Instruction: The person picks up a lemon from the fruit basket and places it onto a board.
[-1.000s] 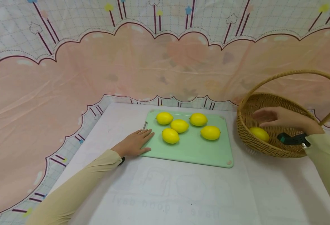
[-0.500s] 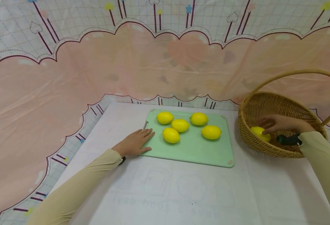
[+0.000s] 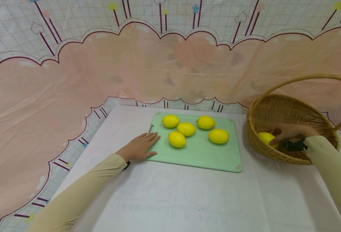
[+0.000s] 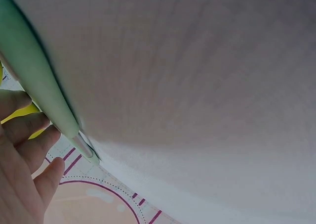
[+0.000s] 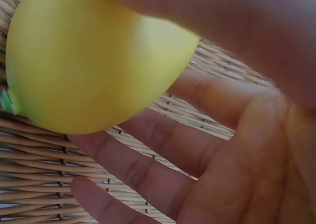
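In the head view, my right hand [image 3: 293, 131] reaches down into a wicker basket [image 3: 253, 141] at the right. It grips a yellow lemon [image 3: 265, 138] lying against the near left wall. The right wrist view shows the thumb over this lemon [image 5: 94, 61] and the fingers [image 5: 148, 177] around its far side, with a green stem tip at the left. My left hand [image 3: 138, 147] rests flat, fingers spread, on the left edge of a pale green cutting board [image 3: 199, 156]. Several lemons [image 3: 218, 136] lie on the board's upper half.
A tall arched handle [image 3: 312, 76] rises over the basket. The board lies on a white-covered table [image 3: 164, 193], left of the basket. A patterned pink and white cloth [image 3: 147, 64] hangs behind and along the left side.
My right hand has lowered into the basket from above the lemon and taken hold of it. The left hand and the lemons on the board stay put.
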`<state>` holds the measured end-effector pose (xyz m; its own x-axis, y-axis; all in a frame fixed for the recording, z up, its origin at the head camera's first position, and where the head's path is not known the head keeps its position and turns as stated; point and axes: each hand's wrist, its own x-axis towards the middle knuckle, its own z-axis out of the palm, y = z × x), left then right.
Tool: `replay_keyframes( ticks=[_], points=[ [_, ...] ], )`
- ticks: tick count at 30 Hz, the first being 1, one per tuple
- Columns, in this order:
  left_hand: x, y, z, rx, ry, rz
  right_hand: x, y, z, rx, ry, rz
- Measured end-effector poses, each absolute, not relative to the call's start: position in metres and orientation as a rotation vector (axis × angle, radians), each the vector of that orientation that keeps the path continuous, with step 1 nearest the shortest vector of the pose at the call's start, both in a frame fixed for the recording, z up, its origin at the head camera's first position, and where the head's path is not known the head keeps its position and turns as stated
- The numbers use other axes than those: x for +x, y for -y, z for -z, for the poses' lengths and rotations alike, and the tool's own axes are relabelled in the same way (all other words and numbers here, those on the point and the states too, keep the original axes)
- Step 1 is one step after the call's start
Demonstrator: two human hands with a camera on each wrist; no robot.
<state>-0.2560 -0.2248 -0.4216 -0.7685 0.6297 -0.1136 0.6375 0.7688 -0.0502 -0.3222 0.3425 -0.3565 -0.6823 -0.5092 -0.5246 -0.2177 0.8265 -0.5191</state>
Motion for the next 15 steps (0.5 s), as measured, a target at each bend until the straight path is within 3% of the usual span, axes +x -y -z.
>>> replay_keyframes(
  ticks=[15],
  points=[
    [-0.2559,0.2244,0.4207,1.033,-2.870,0.132,-0.3219,-0.3421,0.3578,-0.530,-2.384,0.554]
  ],
)
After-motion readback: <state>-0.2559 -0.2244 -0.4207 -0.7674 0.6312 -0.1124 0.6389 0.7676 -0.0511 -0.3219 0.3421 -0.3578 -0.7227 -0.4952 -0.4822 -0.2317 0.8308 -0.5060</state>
